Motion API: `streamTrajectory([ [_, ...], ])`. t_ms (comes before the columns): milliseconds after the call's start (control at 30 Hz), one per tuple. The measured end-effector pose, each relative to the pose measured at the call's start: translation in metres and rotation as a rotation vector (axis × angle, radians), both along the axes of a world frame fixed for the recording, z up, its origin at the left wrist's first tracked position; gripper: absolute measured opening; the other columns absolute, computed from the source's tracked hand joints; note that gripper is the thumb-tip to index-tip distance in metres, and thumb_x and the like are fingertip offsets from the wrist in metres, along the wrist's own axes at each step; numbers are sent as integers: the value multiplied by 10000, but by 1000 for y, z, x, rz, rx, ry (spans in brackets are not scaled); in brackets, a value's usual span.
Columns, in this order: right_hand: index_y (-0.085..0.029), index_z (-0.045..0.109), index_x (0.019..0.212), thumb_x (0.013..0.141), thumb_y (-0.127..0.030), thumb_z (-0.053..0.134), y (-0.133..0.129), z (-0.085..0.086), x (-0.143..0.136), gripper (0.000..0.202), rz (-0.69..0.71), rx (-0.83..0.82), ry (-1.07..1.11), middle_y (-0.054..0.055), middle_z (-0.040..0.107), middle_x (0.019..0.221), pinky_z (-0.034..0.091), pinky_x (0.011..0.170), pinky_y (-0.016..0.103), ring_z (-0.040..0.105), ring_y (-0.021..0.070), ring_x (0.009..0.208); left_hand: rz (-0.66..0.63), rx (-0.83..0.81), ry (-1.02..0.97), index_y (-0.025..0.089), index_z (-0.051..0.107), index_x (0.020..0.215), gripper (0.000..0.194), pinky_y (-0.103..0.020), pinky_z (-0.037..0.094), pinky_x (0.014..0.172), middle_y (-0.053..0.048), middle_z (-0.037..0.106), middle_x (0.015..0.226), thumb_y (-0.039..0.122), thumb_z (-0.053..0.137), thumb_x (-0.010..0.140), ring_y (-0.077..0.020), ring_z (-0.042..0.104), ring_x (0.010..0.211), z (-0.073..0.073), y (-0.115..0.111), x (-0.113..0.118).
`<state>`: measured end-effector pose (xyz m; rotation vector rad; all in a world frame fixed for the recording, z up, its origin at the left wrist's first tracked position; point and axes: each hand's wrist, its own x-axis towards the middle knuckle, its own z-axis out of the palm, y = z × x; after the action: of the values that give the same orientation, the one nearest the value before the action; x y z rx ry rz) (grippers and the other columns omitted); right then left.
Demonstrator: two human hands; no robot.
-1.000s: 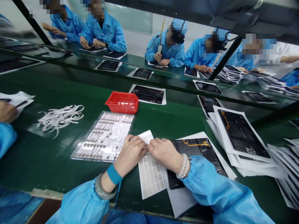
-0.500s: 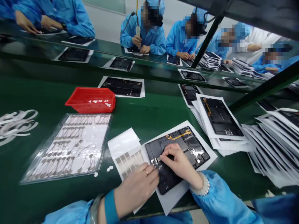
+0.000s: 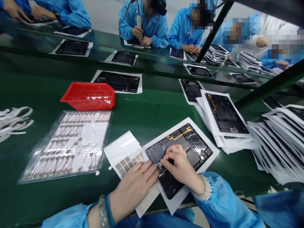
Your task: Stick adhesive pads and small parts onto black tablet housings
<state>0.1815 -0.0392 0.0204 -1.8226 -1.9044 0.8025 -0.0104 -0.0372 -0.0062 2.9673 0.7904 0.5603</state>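
Observation:
A black tablet housing with an orange flex cable lies on white paper in front of me. Over its left part, my right hand pinches thumb and fingers together beside a small circuit board; whatever is between the fingertips is hidden. My left hand lies with fingers stretched out across a sheet of grey rectangular stickers, its fingertips at the housing's left edge. Part of that sheet is covered by the hand.
Left are a clear tray of small round parts with wires, a red bin and white strips. Housings on paper are stacked right, beside a taller stack and a slanted post. Co-workers sit opposite.
My left hand has flattened onto the sticker sheet, its fingers straighter. My right hand stays pinched over the housing; the grey piece seen at its fingertips is now hidden. The view has tilted down slightly.

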Motion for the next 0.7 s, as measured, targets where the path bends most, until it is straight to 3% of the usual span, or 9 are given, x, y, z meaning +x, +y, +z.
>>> streamTrajectory([
  [367, -204, 639, 663, 814, -176, 631, -1, -1, -1, 155, 2, 16, -20, 20, 587, 857, 340, 846, 395, 461, 208, 941, 38, 30, -75, 179, 631, 958, 310, -333, 377, 872, -12, 679, 963, 203, 324, 992, -188, 572, 940, 1, 0, 4],
  [700, -198, 624, 656, 819, -168, 622, 0, -1, 0, 165, 6, 31, -33, 21, 592, 854, 351, 819, 396, 466, 209, 928, -34, 53, 9, 175, 607, 1073, 228, -340, 335, 934, -8, 641, 1170, 169, 418, 946, -195, 526, 1038, -7, -2, -1],
])
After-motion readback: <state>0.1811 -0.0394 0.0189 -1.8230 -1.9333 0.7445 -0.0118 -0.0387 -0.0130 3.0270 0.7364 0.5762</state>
